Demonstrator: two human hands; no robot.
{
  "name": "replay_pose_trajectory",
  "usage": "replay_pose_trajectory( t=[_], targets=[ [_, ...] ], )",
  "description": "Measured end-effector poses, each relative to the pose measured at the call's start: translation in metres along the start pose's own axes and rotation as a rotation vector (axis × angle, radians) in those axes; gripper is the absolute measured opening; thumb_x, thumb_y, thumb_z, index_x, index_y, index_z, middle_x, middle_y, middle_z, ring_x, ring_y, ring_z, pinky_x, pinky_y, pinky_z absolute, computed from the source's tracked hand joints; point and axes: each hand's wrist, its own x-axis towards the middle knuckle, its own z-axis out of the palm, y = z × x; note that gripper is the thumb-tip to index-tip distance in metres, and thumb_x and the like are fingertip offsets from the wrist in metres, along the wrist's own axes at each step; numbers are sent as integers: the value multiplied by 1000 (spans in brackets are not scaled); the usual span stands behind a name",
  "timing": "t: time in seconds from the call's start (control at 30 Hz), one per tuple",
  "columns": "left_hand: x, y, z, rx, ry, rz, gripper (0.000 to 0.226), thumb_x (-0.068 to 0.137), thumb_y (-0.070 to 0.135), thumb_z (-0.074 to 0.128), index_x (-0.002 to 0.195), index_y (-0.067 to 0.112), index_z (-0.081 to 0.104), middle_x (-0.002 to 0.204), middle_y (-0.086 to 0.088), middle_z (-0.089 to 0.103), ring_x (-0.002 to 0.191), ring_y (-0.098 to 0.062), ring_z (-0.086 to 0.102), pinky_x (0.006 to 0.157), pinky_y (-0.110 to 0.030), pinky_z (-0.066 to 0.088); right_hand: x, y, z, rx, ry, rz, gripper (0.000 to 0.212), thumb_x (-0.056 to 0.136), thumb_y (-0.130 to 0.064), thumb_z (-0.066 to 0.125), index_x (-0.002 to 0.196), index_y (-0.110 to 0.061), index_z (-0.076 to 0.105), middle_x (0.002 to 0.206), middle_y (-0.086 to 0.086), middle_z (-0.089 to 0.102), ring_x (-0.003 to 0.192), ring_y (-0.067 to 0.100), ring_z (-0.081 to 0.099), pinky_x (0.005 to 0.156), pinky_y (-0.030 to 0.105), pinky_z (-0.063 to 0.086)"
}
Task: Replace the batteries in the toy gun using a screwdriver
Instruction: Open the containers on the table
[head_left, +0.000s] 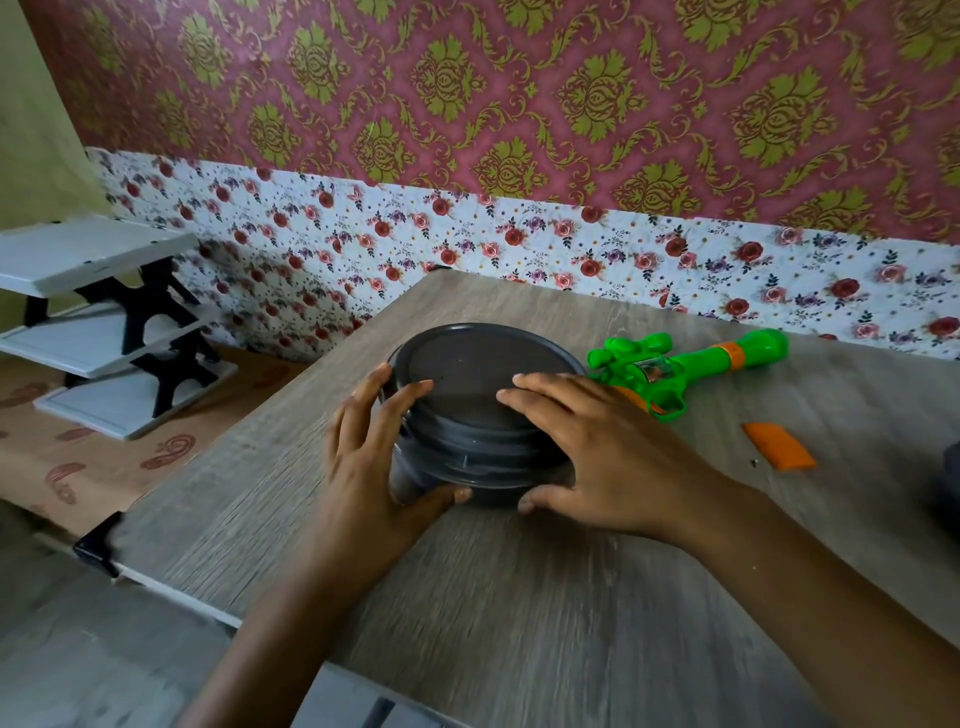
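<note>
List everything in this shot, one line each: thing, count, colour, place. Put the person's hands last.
round container: one, dark grey with lid on, middle of the table, between both hands
toy gun: one, green with orange parts, lying right of the container
orange cover piece: one, orange, loose on the table right of the gun
tiny dark speck: one, beside the orange piece, too small to identify
table: one, grey wood grain
shelf rack: one, white shelves on black supports, on the floor at left
left hand: one, grip round the container's left side
right hand: one, fingers on the lid, thumb at the front wall
</note>
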Motion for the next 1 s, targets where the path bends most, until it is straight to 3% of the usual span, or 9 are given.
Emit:
replay_pose_trajectory(
  t=[0.07, 0.27, 0.37, 0.47, 0.57, 0.67, 0.77, 0.87, 1.0],
  targets=[
    [0, 0, 0, -6, 12, 6, 86, 60, 73, 52, 136, 52, 18, 156, 8, 10, 144, -21, 9, 111, -42, 17, 1, 3, 4, 1, -21, 14, 87, 73, -55, 65, 145, -29, 22, 153, -5, 24, 140, 15, 23, 115, 31, 19],
    [1, 7, -2, 105, 40, 33, 85, 65, 70, 52, 137, 24, 41, 153, 12, 12, 143, -9, -2, 116, -41, 9, 0, 4, 14, -1, 57, -9, 78, 71, -50, 60, 140, -23, 36, 147, 2, 39, 133, 23, 37, 110, 32, 24],
    [2, 11, -7, 144, 38, 59, 81, 66, 66, 47, 129, 17, 48, 147, 1, 36, 138, -15, 21, 111, -41, 21, 1, 5, 15, -1, 106, -18, 74, 68, -49, 61, 134, -20, 45, 140, 5, 48, 127, 25, 46, 106, 30, 25],
    [6, 12, -8, 148, 20, 64, 77, 64, 66, 50, 124, 17, 49, 139, -3, 44, 126, -21, 43, 98, -34, 36, 5, 6, 11, 15, 114, -37, 75, 63, -48, 69, 130, -19, 51, 136, 4, 53, 122, 23, 51, 102, 28, 29],
    [6, 10, -9, 92, -4, 76, 83, 61, 73, 52, 125, 20, 47, 136, 4, 40, 121, -9, 37, 95, -26, 35, 9, 5, -3, 121, 20, 24, 75, 63, -59, 68, 128, -26, 52, 136, -4, 51, 125, 13, 46, 105, 25, 31],
    [9, 10, -14, 18, -47, 72, 85, 60, 88, 41, 124, 32, 42, 128, 19, 32, 120, 1, 30, 94, -14, 27, 20, 11, -20, 375, 4, 134, 47, 73, -57, 65, 109, -26, 66, 115, -8, 66, 108, 7, 58, 96, 27, 45],
    [23, 20, -19, -76, 25, -98, 63, 75, 81, 28, 113, 35, 47, 119, 14, 43, 111, -6, 44, 85, -21, 39, 41, 19, -21, 461, 165, 235, 27, 84, -40, 60, 95, -18, 69, 92, -1, 71, 87, 12, 64, 81, 35, 52],
    [57, 24, -15, -148, 77, -359, 44, 87, 59, 42, 115, 26, 52, 121, 4, 49, 99, -11, 53, 72, -22, 47, 65, 26, -10, 381, 268, 266, 21, 89, -29, 56, 93, -11, 66, 91, 5, 68, 84, 17, 62, 78, 37, 52],
    [102, 19, -9, -398, -97, -728, 38, 91, 48, 51, 103, 13, 61, 100, -9, 67, 86, -21, 64, 81, -36, 54, 90, 37, 3, 260, 237, 333, 27, 92, -30, 49, 92, -6, 61, 95, 12, 65, 87, 25, 60, 76, 38, 49]
  ],
)
